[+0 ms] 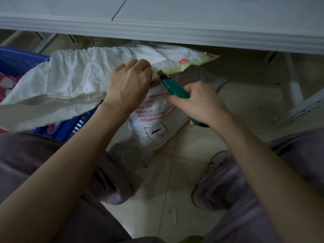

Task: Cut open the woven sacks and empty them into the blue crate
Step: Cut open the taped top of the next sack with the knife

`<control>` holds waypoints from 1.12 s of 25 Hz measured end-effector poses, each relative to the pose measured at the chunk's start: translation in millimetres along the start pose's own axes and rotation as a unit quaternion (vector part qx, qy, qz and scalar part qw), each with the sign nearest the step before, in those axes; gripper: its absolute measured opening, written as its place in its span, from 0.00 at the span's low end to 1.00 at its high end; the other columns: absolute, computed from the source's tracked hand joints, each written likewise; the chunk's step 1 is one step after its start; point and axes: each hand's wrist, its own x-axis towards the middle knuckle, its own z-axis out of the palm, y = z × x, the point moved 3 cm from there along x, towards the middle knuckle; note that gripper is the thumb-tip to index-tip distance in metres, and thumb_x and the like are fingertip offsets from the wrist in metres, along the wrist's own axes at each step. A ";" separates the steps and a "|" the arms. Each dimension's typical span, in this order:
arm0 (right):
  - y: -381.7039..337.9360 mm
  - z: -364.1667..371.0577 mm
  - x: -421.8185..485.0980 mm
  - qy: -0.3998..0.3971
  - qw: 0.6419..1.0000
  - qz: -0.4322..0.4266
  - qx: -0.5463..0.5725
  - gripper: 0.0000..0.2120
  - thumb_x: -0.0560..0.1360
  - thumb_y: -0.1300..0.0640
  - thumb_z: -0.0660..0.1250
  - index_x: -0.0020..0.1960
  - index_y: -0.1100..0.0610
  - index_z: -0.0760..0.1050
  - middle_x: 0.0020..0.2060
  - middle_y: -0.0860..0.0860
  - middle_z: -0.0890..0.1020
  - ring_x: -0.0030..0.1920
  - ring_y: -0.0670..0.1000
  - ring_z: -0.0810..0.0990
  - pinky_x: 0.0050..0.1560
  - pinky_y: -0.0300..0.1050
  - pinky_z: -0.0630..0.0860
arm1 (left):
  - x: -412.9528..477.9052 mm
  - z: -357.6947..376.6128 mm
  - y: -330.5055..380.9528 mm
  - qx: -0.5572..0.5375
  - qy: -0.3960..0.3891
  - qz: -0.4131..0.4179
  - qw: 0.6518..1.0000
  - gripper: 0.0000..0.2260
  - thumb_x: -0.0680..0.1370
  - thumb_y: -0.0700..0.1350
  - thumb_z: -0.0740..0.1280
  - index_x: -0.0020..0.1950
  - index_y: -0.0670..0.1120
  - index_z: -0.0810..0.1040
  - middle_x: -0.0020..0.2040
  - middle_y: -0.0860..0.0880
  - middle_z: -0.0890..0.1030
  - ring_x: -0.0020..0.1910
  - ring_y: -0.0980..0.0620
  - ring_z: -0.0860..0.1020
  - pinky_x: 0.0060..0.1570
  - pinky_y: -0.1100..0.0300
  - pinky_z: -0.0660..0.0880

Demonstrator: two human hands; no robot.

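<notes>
On a pale tiled floor (175, 181), below a white table (157, 32), the sack (156, 123) stands beside the blue crate (15, 62). The left hand (129, 83) grips its bunched top with curled fingers. The right hand (201, 104) clasps a green knife (173, 88), blade against the top.

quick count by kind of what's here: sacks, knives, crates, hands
woven sacks: 2, a white draped sack over the crate and a printed sack on the floor
utility knife: 1
blue crate: 1
hands: 2, left hand and right hand
total: 6
</notes>
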 end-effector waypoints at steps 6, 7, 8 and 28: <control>1.2 -5.4 -6.7 -0.032 0.999 0.021 0.000 0.17 0.74 0.48 0.68 0.49 0.62 0.79 0.25 0.53 0.77 0.20 0.48 0.78 0.19 0.37 0.71 | -2.5 -1.8 -3.8 -0.002 0.002 -0.020 1.000 0.05 0.76 0.37 0.63 0.45 0.39 0.78 0.52 0.44 0.80 0.48 0.42 0.78 0.38 0.50 0.74; 0.8 -5.9 -6.4 -0.031 0.999 0.019 -0.003 0.17 0.74 0.48 0.68 0.50 0.62 0.79 0.26 0.54 0.77 0.20 0.48 0.78 0.19 0.38 0.72 | -2.9 -1.6 -4.0 -0.004 0.001 -0.021 1.000 0.05 0.76 0.38 0.62 0.46 0.39 0.78 0.53 0.44 0.80 0.49 0.42 0.77 0.40 0.50 0.74; 0.5 -5.5 -5.2 -0.031 0.999 0.016 -0.005 0.18 0.74 0.48 0.68 0.51 0.63 0.79 0.27 0.54 0.78 0.21 0.48 0.79 0.20 0.39 0.73 | -3.3 -1.5 -4.1 -0.005 0.002 -0.022 1.000 0.06 0.76 0.38 0.62 0.47 0.39 0.78 0.54 0.44 0.79 0.50 0.41 0.77 0.40 0.50 0.73; 1.1 -1.6 15.8 -0.013 0.999 0.024 -0.018 0.16 0.74 0.48 0.67 0.41 0.63 0.77 0.28 0.55 0.80 0.19 0.47 0.78 0.19 0.34 0.69 | 0.2 8.0 4.9 0.041 0.084 0.069 0.993 0.03 0.74 0.37 0.63 0.44 0.41 0.76 0.47 0.45 0.80 0.39 0.45 0.79 0.33 0.54 0.74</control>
